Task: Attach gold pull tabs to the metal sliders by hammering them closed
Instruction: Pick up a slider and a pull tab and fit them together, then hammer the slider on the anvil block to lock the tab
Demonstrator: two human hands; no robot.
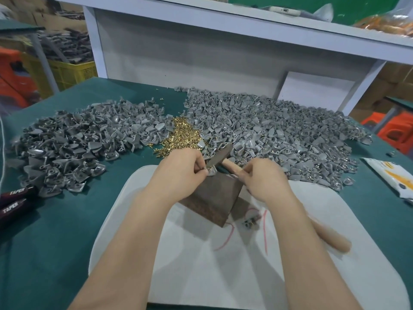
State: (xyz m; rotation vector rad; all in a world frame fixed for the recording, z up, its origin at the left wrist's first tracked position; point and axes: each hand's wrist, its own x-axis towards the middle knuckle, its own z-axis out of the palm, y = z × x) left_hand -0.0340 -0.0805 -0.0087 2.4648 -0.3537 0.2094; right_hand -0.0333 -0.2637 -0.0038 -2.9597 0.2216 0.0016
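Observation:
My left hand point(182, 170) pinches a small grey metal slider point(211, 171) against the top edge of a dark brown block point(215, 198). My right hand point(260, 177) grips the wooden handle of a hammer point(220, 155); its blurred metal head is right above the slider. The handle's end sticks out behind my right forearm. A heap of small gold pull tabs point(182, 136) lies just beyond my hands. Two big piles of grey sliders flank it, one on the left point(73, 142) and one on the right point(268, 130).
The block stands on a white mat point(201, 265) over a green table cover point(55, 231). A finished piece and pink thread point(250, 222) lie on the mat. Dark tool handles point(15, 199) sit at the left edge, a white packet point(388, 175) at the right. A white shelf unit point(201, 52) backs the table.

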